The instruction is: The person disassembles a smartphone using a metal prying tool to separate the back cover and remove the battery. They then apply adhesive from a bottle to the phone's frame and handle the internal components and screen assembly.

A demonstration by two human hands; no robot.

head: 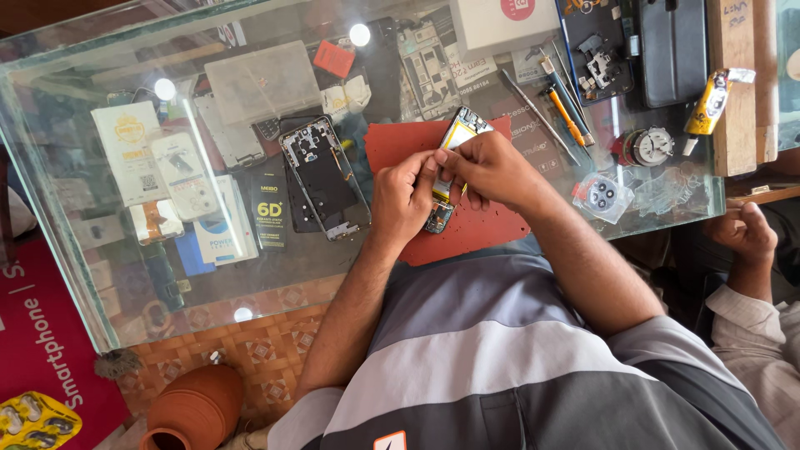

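- Head camera view, looking down on a glass counter cluttered with phone parts and small boxes.
- Left hand and right hand meet over a red work mat, both closed around an opened phone with its insides showing.
- Phone sits tilted above the mat, upper end with a yellow part poking out above the fingers, dark lower end showing below them.
- Left thumb and fingers pinch the phone's left edge; right fingers curl over its middle, pressing against it.
- Just left of the mat lies a black phone frame, bare and face up.
- Near the far right of the mat lie screwdrivers with blue and orange handles, side by side.
- A yellow glue tube rests on a wooden block at the right edge.
- Another person's hand rests below the counter's right corner, well apart from the phone.
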